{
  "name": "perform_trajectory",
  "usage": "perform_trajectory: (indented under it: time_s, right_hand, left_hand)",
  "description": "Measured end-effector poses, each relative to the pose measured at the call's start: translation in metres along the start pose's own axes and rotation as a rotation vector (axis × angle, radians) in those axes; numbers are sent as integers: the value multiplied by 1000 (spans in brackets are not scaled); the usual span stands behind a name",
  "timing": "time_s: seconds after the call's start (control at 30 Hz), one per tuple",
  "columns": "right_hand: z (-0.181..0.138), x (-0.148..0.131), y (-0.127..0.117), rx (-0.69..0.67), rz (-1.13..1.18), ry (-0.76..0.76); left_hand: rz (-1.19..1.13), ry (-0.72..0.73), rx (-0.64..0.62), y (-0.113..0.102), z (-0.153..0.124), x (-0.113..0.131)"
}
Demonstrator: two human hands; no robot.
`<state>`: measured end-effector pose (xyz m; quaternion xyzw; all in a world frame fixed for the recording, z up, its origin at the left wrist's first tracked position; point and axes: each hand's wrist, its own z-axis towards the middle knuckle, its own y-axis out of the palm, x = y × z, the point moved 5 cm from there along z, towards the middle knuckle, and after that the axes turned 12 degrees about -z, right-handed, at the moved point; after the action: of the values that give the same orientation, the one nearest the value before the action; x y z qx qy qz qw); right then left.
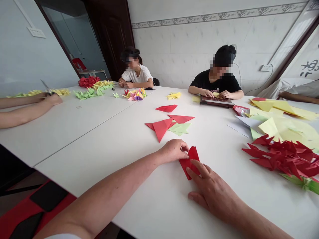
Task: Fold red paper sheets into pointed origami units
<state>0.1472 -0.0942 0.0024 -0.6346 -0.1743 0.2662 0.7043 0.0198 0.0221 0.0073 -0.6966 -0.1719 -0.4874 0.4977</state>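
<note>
A folded sheet of red paper (189, 167) lies on the white table in front of me. My left hand (175, 150) pinches its upper left edge between thumb and curled fingers. From the right, my right hand (208, 182) rests its outstretched fingertips on the paper, thumb spread apart on the tabletop. Just beyond my hands are folded red paper triangles (160, 128), one overlapping a light green folded piece (179, 128). Another red folded piece (166, 108) sits a little farther off.
To my right are a heap of red folded paper pieces (286, 156), a green bundle (302, 182) and loose yellow sheets (296, 127). A co-worker opposite uses a dark paper trimmer (216, 101). Another person's hands at left hold scissors (47, 89). Colourful paper pieces (136, 94) lie across the table.
</note>
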Motion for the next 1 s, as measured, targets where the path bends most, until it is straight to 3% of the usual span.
perform_trajectory:
  time_s: [0.3, 0.7, 1.0]
  right_hand:
    - [0, 4, 5, 16, -12, -17]
    - [3, 0, -1, 76, -65, -70]
    - [1, 1, 1, 49, -80, -70]
  left_hand:
    - [74, 1, -5, 3, 7, -1]
    - [-4, 25, -31, 7, 10, -3]
    - [26, -1, -78, -7, -1, -1]
